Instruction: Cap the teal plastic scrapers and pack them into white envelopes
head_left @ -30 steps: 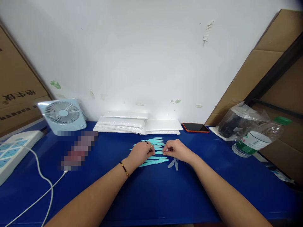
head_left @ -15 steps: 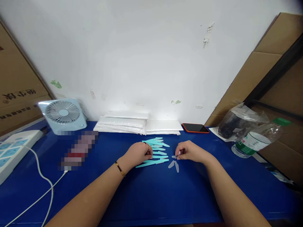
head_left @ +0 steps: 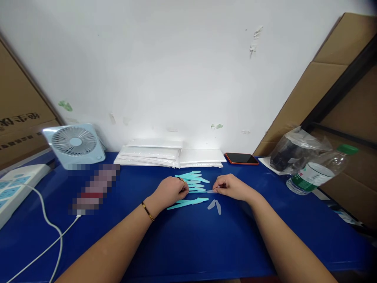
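Note:
My left hand (head_left: 172,190) is closed on the handle of a turquoise eyebrow razor (head_left: 198,192), whose blade end points right. In a pinch, my right hand (head_left: 232,187) has a clear plastic blade cap (head_left: 210,192) at that end; how far the cap covers the blade is too small to tell. Other turquoise razors (head_left: 193,175) lie fanned beyond and beneath my left hand. Closer to me lies another razor (head_left: 193,202). Two loose clear caps (head_left: 218,207) rest on the blue table just in front of my right hand.
White flat packs (head_left: 150,155) are stacked against the wall, with a phone (head_left: 241,158) to their right. A bottle (head_left: 312,177) and a bagged dark item (head_left: 284,155) stand at right. On the left are a fan (head_left: 77,141), a power strip (head_left: 22,184) and white cables (head_left: 44,212).
My right hand has moved left with a cap, bringing it to the end of the razor in my left hand. That razor now sits apart from the nearest one. The view has shifted slightly.

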A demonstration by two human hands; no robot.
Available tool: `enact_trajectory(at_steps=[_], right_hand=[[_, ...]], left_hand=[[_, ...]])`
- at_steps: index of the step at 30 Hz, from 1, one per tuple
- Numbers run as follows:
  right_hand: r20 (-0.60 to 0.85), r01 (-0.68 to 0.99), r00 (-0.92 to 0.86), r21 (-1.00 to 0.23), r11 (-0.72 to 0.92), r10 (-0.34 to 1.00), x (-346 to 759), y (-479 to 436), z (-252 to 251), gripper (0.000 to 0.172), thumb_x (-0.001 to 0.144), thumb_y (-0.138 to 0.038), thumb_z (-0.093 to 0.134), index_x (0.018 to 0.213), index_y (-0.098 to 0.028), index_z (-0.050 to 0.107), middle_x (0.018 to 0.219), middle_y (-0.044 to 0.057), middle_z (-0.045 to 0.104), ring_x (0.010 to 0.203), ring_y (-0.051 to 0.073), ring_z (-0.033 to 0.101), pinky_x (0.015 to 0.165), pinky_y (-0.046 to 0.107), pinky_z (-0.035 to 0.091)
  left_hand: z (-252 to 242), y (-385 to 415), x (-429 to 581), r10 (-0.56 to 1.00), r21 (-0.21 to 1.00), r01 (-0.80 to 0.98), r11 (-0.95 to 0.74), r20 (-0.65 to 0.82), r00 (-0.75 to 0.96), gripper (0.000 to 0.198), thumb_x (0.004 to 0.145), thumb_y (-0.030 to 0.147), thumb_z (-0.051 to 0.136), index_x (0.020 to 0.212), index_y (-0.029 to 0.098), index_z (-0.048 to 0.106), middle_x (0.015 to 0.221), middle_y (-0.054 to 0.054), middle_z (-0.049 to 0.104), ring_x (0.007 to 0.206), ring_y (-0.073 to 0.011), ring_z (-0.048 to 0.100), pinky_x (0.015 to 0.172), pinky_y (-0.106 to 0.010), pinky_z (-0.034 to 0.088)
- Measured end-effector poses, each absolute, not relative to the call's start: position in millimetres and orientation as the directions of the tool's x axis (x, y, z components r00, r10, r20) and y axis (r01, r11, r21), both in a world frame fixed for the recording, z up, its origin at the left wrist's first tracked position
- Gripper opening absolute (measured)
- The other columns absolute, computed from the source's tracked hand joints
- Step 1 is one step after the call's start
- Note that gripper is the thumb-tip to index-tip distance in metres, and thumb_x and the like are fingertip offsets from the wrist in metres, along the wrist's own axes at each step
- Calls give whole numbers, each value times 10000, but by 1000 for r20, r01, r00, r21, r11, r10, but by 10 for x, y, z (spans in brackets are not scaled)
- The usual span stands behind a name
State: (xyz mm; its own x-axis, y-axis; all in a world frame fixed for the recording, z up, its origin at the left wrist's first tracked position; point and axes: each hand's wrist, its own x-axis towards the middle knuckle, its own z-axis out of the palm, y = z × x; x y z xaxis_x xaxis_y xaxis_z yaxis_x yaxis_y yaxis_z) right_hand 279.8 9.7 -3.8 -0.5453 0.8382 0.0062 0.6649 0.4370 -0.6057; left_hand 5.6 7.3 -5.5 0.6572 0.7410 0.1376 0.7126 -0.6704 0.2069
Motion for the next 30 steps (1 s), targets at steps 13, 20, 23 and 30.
enact_trajectory(at_steps=[13, 20, 23, 30], right_hand=[[92, 709, -535, -491, 506, 840, 2751, 112, -60, 99, 722, -190, 595, 779, -188, 677, 751, 22, 622, 622, 114, 556, 556, 204, 412], [134, 713, -566, -417, 564, 814, 2704, 82, -40, 132, 706, -129, 548, 759, -181, 657, 733, 14, 607, 593, 104, 527, 549, 202, 389], [122, 700, -582, -428, 572, 804, 2690, 77, -22, 141, 724, -135, 535, 768, -184, 660, 745, 16, 603, 600, 104, 526, 550, 201, 385], [124, 681, -613, -417, 602, 780, 2603, 53, 1, 153, 747, -124, 522, 755, -180, 664, 754, 16, 594, 600, 99, 519, 550, 199, 372]], left_hand=[[-69, 78, 53, 742, 229, 708, -668, 132, 657, 237, 835, 284, 452, 721, 193, 639, 677, -15, 631, 634, -136, 548, 570, -231, 323], [-61, 77, 59, 742, 208, 713, -669, 137, 656, 226, 829, 279, 457, 707, 201, 630, 651, -3, 618, 601, -127, 538, 547, -236, 302], [-60, 71, 57, 743, 204, 715, -669, 138, 655, 221, 829, 278, 461, 707, 206, 630, 651, 1, 621, 606, -129, 543, 544, -238, 299], [-62, 73, 59, 744, 210, 715, -667, 132, 655, 218, 831, 291, 466, 718, 206, 632, 683, 2, 636, 617, -128, 550, 555, -236, 317]])
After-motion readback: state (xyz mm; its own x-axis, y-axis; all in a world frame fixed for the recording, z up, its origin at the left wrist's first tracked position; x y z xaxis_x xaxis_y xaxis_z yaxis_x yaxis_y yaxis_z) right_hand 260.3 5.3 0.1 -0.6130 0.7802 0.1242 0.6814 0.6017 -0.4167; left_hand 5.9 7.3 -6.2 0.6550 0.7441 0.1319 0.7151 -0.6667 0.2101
